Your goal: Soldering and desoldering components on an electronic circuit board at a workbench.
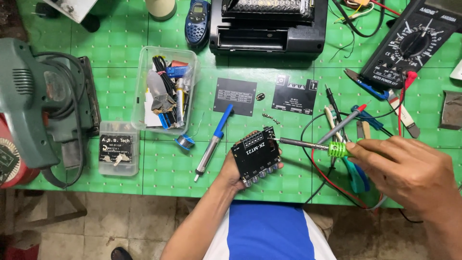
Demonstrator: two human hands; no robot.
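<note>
Small black circuit board [255, 155] is gripped in the left hand [235, 169] at lower centre, tilted up off the green surface [120, 79] – so the soldering iron [313, 145], clasped in the right hand [409, 171], can reach its edge.

Bare mat lies left of the circuit board [255, 156] up to the desoldering pump [214, 141]; tangled probe leads [327, 144] crowd its right.
</note>
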